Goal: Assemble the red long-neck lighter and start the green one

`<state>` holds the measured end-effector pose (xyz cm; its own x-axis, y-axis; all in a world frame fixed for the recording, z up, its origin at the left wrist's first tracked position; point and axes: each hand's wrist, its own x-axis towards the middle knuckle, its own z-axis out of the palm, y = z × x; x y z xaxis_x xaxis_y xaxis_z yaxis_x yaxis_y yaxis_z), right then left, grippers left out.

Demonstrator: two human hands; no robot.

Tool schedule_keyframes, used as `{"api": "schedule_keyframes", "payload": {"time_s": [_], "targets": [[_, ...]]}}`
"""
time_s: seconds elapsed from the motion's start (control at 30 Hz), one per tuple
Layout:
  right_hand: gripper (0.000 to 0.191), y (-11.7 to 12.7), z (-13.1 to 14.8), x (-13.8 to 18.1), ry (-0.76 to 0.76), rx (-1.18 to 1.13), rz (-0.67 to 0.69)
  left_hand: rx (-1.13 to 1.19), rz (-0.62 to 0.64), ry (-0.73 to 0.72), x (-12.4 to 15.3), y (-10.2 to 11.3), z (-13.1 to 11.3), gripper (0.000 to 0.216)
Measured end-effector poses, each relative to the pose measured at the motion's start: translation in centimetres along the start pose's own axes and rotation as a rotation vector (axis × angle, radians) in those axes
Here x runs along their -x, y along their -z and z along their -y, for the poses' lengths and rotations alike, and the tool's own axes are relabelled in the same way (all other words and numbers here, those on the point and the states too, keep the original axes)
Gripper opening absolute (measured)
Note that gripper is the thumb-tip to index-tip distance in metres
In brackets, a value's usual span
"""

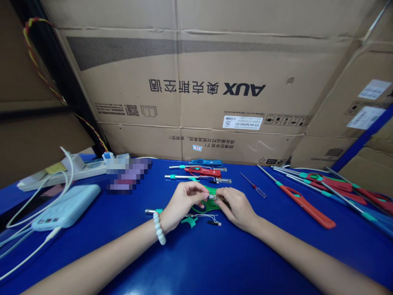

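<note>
Both my hands meet over a green handle shell [200, 205] of a long-nosed lighter lying on the blue table. My left hand [183, 201], with a beaded bracelet at the wrist, pinches one side of a small whitish, shiny part [211, 197]. From the other side my right hand [238, 207] closes its fingers, touching that part or something thin beside it; its fingertips hide which. Below the hands are a metal lighter tube [150, 212], a teal plastic trigger [189, 221], and a small black piece with thin wires [214, 223].
Behind the hands lie red [204, 172] and blue [207, 162] handle shells with tubes. A screwdriver [260, 191] and several long lighters, one orange-red [310, 208], lie right. Left are a light-blue power bank [69, 207], cables and a power strip [89, 170]. Cardboard [190, 106] walls the back.
</note>
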<state>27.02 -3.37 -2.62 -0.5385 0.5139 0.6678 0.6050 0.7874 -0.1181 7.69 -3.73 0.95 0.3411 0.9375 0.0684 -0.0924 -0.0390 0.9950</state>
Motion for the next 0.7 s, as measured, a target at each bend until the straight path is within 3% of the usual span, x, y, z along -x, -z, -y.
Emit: {"api": "schedule_keyframes", "payload": {"time_s": [0.43,0.7], "targets": [[0.013,-0.13,-0.14,0.09,0.015,0.013,-0.045,0.021,-0.021,0.017,-0.03,0.03,0.03,0.019],[0.017,-0.11,-0.22,0.23,0.004,0.022,0.01,0.03,0.007,0.012,0.11,0.08,0.15,0.018]]}}
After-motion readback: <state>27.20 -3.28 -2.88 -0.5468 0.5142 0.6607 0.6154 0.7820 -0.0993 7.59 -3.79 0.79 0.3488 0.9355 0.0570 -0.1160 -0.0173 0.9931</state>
